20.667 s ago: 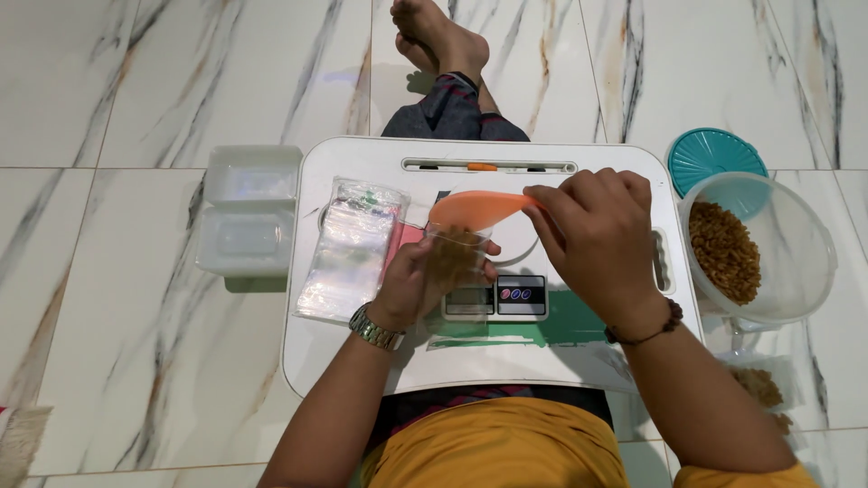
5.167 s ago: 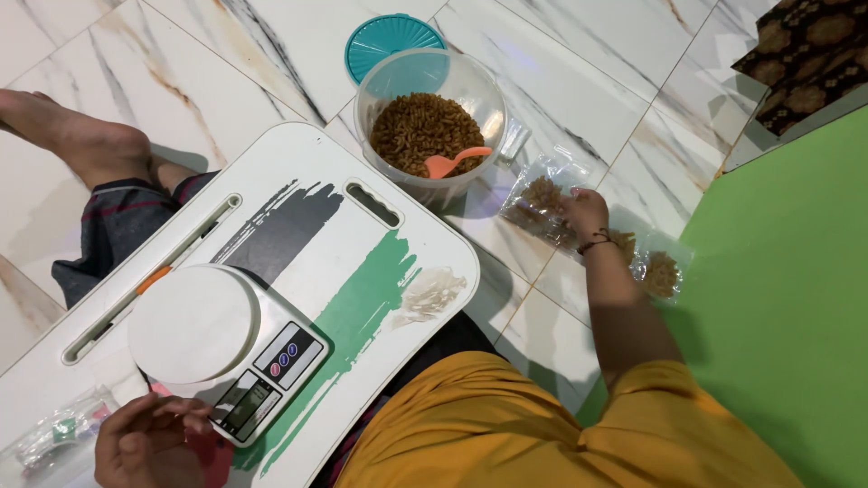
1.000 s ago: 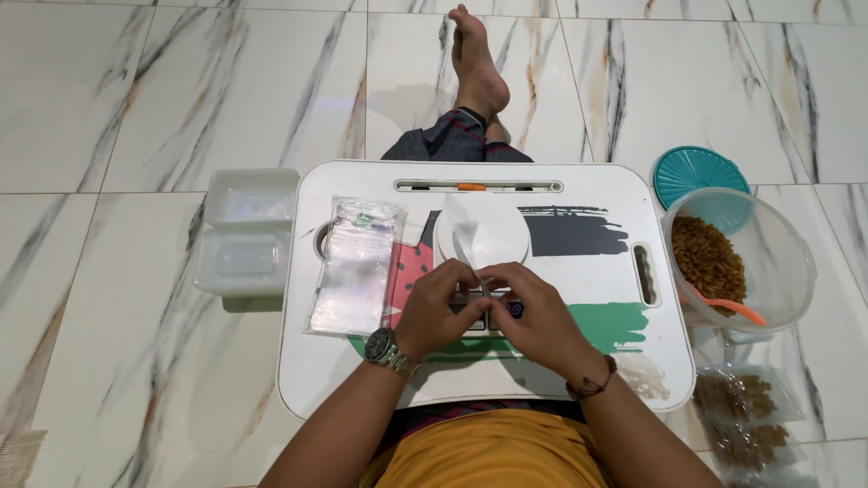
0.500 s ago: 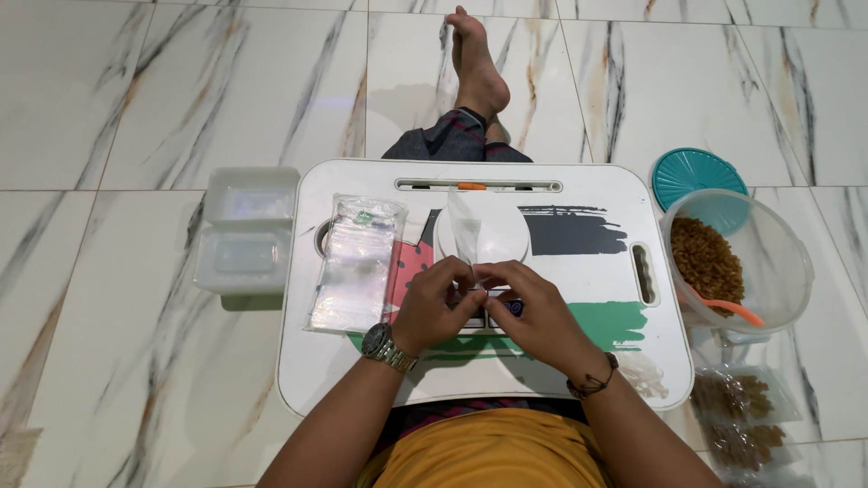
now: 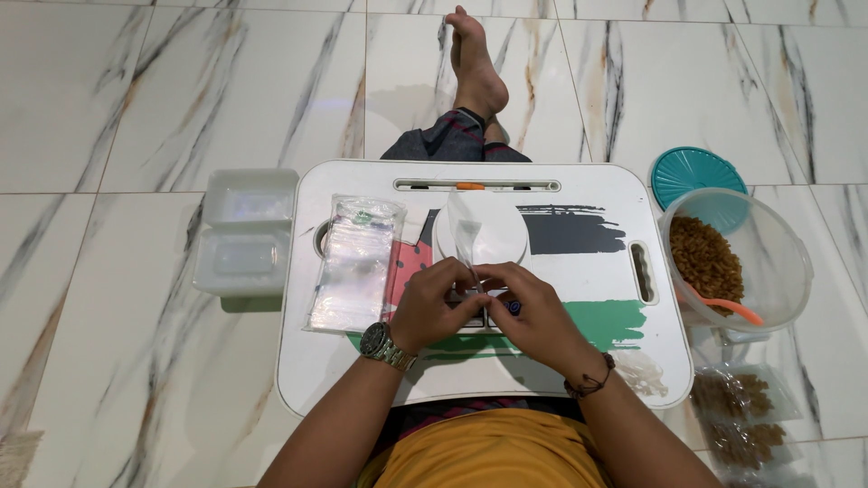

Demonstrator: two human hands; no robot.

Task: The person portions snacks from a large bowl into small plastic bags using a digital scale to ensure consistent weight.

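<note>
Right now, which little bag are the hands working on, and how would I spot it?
Start at the white lap tray over the person's legs. At its middle sits a round white scale, and the single clear bag stands over it, pinched by the left hand and right hand. Unlike the flat stack of bags to its left, it is held up and empty.

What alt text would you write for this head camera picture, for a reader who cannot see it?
Seen from above, a person's left hand and right hand together pinch a small clear bag over a white kitchen scale on a white lap tray. A stack of clear bags lies at left; a tub of brown bits with an orange scoop stands at right on the marble floor.
</note>
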